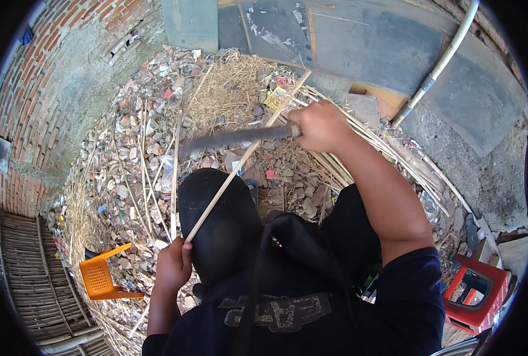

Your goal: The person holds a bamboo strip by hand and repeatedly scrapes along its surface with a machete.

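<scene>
My left hand (174, 264) is closed around the lower end of a long, pale bamboo strip (223, 188). The strip slants up and to the right across my dark-clad left knee (207, 193), its far end above the rubble. In my closed right hand (321, 126) is the handle of a machete (228, 140), its blade pointing left and smeared by motion. Blade and strip cross in the picture near the strip's upper half; whether they touch I cannot tell. Behind my right hand, several more bamboo strips (388, 153) lie in a bundle.
Rubble and litter (157, 148) cover the ground, with dry shavings (228, 89) heaped ahead and loose strips (142, 160) to the left. An orange plastic chair (99, 277) lies at left; a red stool (483, 317) is at right. Brick wall (44, 107) and grey panels (376, 47) enclose the spot.
</scene>
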Motion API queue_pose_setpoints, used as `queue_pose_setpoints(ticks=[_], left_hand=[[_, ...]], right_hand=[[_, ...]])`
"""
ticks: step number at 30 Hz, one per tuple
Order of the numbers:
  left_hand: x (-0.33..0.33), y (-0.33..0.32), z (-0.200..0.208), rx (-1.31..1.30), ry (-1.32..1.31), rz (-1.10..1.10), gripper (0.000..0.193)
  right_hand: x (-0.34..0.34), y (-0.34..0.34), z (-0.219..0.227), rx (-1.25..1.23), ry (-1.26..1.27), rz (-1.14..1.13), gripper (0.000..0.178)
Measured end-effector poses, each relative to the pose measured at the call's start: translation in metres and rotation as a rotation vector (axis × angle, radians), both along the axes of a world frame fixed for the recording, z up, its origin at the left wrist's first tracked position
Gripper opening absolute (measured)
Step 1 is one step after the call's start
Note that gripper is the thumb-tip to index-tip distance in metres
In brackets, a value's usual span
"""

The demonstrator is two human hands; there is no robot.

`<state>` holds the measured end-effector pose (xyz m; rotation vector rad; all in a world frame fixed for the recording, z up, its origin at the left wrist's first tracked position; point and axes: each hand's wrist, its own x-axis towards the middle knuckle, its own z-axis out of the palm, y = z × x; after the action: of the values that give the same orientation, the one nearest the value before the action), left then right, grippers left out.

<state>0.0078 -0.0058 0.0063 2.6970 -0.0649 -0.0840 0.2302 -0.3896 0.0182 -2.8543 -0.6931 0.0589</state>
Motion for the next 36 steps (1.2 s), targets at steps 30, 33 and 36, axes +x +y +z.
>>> queue_pose_setpoints(ticks=[30, 33, 36], left_hand=[[0.004, 0.001, -0.008, -0.036, -0.048, -0.017, 0.029], [-0.005, 0.006, -0.015, 0.017, -0.065, 0.0, 0.028], [-0.007, -0.003, -0.012, -0.045, -0.067, 0.027, 0.029]], right_hand=[[0.047, -0.097, -0.049, 0.496, 0.014, -0.681, 0.035], [0.045, -0.12, -0.056, 0.629, 0.043, -0.787, 0.039], [0.044, -0.126, -0.058, 0.738, 0.011, -0.775, 0.034]])
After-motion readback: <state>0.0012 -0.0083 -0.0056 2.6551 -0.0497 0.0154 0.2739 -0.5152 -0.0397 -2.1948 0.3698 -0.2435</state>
